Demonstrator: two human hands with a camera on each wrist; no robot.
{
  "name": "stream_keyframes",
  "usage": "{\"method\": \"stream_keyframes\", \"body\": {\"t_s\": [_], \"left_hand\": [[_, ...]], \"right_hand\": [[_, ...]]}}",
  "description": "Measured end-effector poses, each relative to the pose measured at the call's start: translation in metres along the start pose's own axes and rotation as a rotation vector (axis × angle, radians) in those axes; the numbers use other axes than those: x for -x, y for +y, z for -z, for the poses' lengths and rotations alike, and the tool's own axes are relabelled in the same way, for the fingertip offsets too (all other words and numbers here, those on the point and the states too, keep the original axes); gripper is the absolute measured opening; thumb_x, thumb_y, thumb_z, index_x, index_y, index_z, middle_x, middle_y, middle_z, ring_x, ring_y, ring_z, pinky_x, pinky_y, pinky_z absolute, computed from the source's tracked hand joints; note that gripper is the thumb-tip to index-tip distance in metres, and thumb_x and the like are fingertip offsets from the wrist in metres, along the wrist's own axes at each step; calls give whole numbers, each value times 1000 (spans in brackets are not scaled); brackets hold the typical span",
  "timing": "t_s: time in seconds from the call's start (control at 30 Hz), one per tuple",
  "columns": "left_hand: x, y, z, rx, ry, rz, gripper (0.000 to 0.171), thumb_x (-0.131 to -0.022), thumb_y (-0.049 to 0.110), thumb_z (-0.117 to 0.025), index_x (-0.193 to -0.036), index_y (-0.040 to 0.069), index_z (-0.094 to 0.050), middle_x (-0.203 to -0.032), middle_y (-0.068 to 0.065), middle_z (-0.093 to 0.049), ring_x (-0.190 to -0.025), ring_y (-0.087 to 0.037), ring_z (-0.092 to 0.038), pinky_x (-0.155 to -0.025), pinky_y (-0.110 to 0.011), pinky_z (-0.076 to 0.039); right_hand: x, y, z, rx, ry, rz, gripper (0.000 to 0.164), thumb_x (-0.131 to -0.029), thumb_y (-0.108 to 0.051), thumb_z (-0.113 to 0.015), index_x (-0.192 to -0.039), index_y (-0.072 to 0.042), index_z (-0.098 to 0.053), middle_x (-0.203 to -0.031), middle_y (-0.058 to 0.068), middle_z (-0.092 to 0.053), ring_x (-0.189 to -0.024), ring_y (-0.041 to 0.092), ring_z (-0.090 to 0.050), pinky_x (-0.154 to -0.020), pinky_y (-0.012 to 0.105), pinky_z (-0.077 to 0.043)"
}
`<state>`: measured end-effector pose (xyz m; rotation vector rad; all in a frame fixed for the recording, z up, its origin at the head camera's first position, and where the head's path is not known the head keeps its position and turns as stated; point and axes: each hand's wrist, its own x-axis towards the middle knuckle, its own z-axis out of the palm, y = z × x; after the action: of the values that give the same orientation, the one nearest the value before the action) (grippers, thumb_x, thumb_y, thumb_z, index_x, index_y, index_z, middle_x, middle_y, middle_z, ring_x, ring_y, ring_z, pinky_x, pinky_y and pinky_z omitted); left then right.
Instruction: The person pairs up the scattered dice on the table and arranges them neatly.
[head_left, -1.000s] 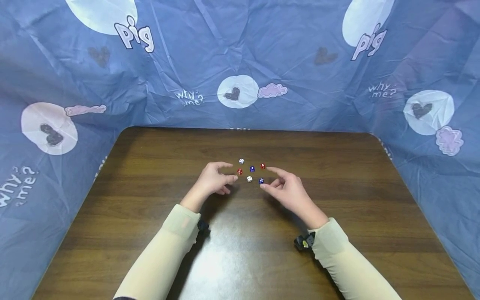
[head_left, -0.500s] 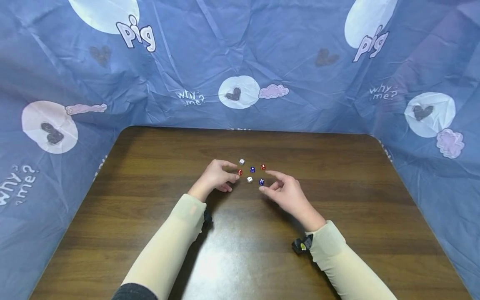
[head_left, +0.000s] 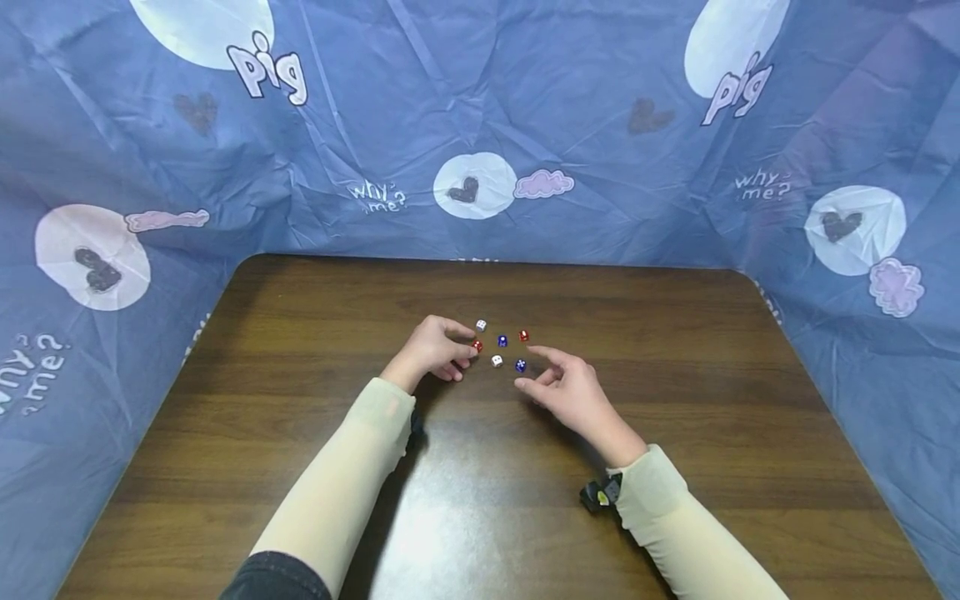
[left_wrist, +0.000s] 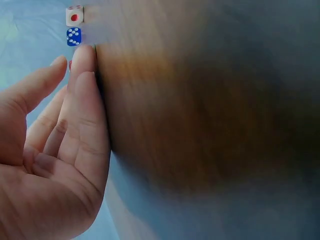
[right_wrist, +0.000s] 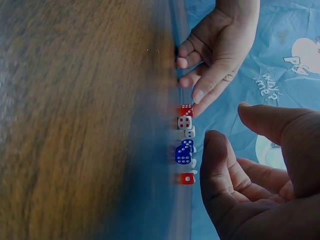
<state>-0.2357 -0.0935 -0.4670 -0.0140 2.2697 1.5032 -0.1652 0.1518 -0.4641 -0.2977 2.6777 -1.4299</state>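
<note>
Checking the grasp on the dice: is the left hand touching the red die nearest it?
Touching. In the head view the left hand has its fingertips against the red die; the right wrist view shows a fingertip meeting it too.

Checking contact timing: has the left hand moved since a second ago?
Yes. The left hand has moved right, closing onto the left red die, which its fingertips now touch.

Wooden table [head_left: 300, 433]: bare boards are seen on all sides of the dice cluster [head_left: 500, 348]. Cluster: six small dice, closely set, only narrow gaps left between them. Left flank is blocked by the left hand [head_left: 433, 350], near flank by the right hand [head_left: 570, 392]. Far side is bounded by the blue printed sheet [head_left: 480, 125].
</note>
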Motion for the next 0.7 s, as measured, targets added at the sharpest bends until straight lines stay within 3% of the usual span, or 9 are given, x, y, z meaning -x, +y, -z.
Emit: {"method": "stream_keyframes", "body": {"t_s": [0.2,0.7], "left_hand": [[-4,4,-2,-33,-20,15,39,-93,6,-76,-131,4,-68,-79,-18,-73,-53,-22,-68,-52,-35,-61],[-9,2,-4,-36,-30,48,26,-88,0,-78,-113,2,-76,-71,-16,-71,-49,-18,-66,-47,-30,-59]], "right_hand": [[1,1,1,-1,10,-1,59,-88,-23,-83,-139,-4,-60,-73,-3,-71,-60,15,-62,-52,31,-49],[3,-1,1,-17,-12,-20,61,-88,-23,-83,-141,-5,-58,-74,-3,-71,-63,15,-64,-54,30,-50]]}}
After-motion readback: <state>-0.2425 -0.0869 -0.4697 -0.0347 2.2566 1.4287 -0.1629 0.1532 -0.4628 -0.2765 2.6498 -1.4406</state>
